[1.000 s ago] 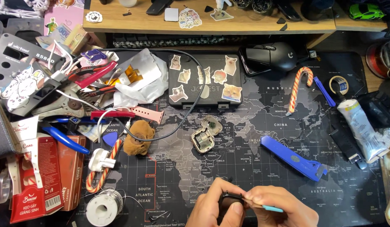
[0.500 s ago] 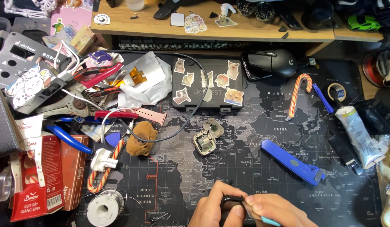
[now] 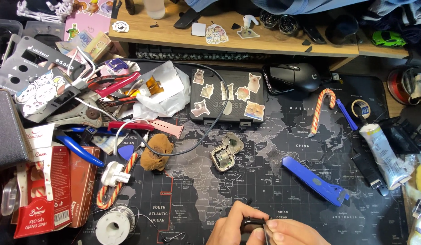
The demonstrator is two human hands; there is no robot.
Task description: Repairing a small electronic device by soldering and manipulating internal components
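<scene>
Both hands' fingers (image 3: 246,217) hide a small black part (image 3: 252,222).

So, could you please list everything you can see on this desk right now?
black case: 1, stickered, centre back
mouse: 1, black, right of case
candy canes: 2, striped, right and left
blue tool: 1, right of centre
opened gadget: 1, grey, centre
solder spool: 1, silver, front left
tube: 1, white, far right
left hand: on small black part, bottom edge
right hand: pinching thin tool, bottom edge
</scene>
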